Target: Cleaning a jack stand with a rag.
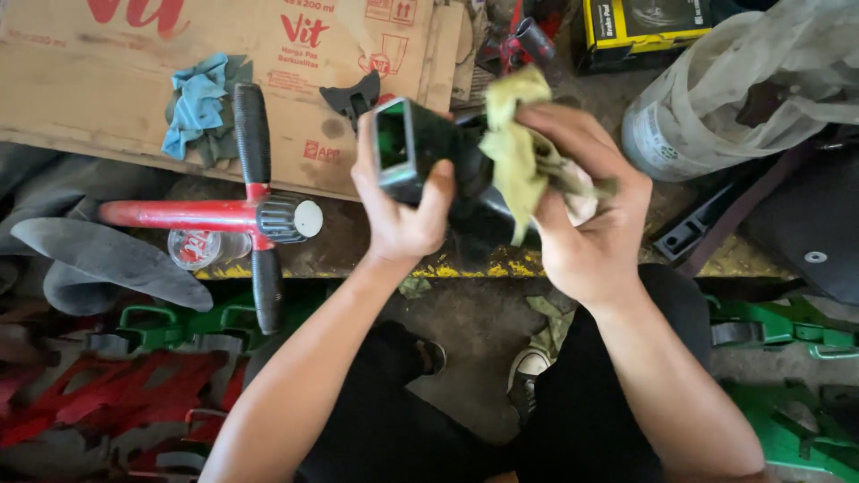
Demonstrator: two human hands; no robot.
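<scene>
Wiping step: my left hand (400,207) clamps the black part (429,148); right hand (586,215) clutches yellow rag (517,152); next, I judge, rub along its body.

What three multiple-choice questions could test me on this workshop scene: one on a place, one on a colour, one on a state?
1. Where does the blue cloth lie?
A. on the flattened cardboard
B. in the white bag
C. on the person's shoe

2. What colour is the rag in the right hand?
A. red
B. yellowish green
C. blue

3. How does the left hand stand?
A. open and empty
B. flat on the floor
C. gripping a black part

Answers: A, the cloth rests on the cardboard beside the red tool; B, the rag is yellowish green; C, the fingers wrap the black part.
</scene>
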